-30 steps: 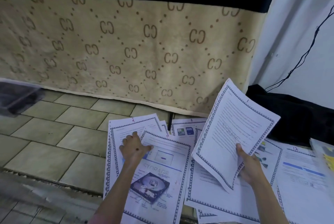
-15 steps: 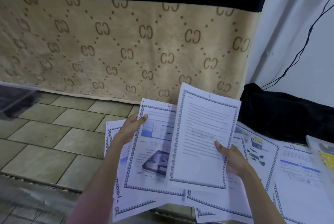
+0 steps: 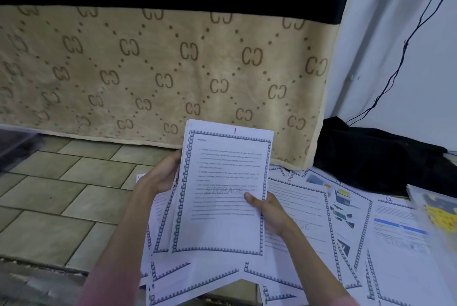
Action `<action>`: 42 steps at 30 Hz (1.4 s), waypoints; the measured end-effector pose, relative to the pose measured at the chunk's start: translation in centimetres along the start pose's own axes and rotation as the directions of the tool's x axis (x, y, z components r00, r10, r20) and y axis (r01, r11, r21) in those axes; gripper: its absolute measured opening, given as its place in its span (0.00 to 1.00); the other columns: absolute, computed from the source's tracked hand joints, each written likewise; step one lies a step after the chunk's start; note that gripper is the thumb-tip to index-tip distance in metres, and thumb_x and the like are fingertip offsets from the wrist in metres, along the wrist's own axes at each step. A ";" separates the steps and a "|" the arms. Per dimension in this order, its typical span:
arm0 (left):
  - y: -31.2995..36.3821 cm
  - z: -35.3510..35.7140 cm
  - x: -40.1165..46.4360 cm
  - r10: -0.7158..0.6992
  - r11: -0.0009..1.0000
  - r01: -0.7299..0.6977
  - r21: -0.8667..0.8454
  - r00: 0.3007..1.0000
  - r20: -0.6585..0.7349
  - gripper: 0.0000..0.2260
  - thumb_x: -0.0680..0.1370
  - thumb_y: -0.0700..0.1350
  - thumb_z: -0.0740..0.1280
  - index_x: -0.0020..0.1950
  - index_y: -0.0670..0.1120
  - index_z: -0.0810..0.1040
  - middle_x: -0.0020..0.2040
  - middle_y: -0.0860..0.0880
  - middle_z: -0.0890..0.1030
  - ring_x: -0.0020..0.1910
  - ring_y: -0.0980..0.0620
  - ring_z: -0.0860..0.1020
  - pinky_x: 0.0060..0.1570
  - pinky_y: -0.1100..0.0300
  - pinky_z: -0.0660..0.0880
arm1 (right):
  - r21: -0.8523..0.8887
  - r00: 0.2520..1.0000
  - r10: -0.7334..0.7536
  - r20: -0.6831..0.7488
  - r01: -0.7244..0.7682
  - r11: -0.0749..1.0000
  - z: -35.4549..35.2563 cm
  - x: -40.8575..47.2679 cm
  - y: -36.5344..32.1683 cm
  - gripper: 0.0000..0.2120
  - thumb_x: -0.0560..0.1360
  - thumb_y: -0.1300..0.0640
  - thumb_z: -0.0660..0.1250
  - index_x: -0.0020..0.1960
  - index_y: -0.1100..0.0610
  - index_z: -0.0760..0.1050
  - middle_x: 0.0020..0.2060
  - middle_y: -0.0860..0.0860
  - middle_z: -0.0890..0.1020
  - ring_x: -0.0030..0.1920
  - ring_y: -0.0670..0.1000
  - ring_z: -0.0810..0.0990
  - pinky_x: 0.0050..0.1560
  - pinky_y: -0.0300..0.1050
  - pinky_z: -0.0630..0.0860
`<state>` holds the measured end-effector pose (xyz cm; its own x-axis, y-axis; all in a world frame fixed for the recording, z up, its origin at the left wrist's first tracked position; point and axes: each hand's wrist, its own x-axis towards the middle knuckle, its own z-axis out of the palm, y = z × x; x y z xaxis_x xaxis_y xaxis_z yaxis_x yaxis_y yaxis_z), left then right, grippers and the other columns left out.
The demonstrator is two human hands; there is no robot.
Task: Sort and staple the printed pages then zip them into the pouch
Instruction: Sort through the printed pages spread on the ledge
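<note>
White printed paper fills the lower part of the head view, which is the only view. Both hands hold a small stack of pages upright in front of the person: the left hand grips its left edge, fingers wrapped behind, and the right hand grasps its right edge with the thumb pressed on the front sheet. At least two or three sheets are gathered, their top edges slightly fanned. The front sheet carries a handwritten red "1" at the top, a small heading that seems to read "STORAGE", and a pale "STORAGE" watermark across the body text, which is too fine to read. More loose pages lie spread and overlapping on the tiled floor, under and to the right of the held stack; one at the right is marked "12" by hand and shows part of the same watermark. A beige blanket with a repeated "CC" pattern hangs behind, and a dark cloth bundle sits at the right by the wall. Judging from this, sorting has only begun: a few sheets are collected with page one in front, and most are still on the floor. No stapler is visible, and I cannot make out a pouch with certainty, so stapling and zipping remain to be done.
</note>
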<state>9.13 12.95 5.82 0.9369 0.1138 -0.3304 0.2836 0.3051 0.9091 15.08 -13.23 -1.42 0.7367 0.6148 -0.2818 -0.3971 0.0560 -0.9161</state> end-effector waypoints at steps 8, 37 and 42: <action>0.1 1.8 0.9 -0.049 0.998 0.051 -0.040 0.997 0.061 0.23 0.82 0.56 0.50 0.63 0.42 0.75 0.51 0.43 0.84 0.47 0.46 0.83 0.45 0.54 0.80 | 0.378 0.987 -0.130 -0.097 0.158 0.912 -2.4 -0.6 -2.7 0.34 0.63 0.54 0.77 0.65 0.64 0.71 0.59 0.61 0.80 0.59 0.61 0.79 0.52 0.57 0.79; -8.2 13.8 5.9 -0.286 0.885 0.334 0.325 0.940 -0.188 0.17 0.76 0.46 0.68 0.61 0.37 0.73 0.40 0.47 0.74 0.35 0.53 0.73 0.33 0.62 0.70 | -0.277 0.826 -0.028 -0.563 -0.157 0.948 -13.4 -7.6 -0.6 0.26 0.67 0.68 0.75 0.63 0.63 0.71 0.55 0.56 0.79 0.51 0.54 0.77 0.56 0.47 0.72; -9.4 15.6 6.2 -0.183 0.783 0.258 0.566 0.965 -0.188 0.28 0.73 0.45 0.72 0.69 0.38 0.67 0.67 0.43 0.73 0.65 0.45 0.73 0.65 0.54 0.70 | -0.358 0.884 -0.029 -0.466 -0.159 0.920 -13.2 -8.0 -0.7 0.26 0.67 0.65 0.76 0.63 0.58 0.74 0.58 0.54 0.81 0.54 0.53 0.78 0.55 0.46 0.73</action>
<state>15.42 -3.94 -0.86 0.8140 0.2317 -0.5327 0.5798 -0.2670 0.7698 16.66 -28.55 -2.31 0.9181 0.1752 -0.3556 -0.2861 -0.3280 -0.9003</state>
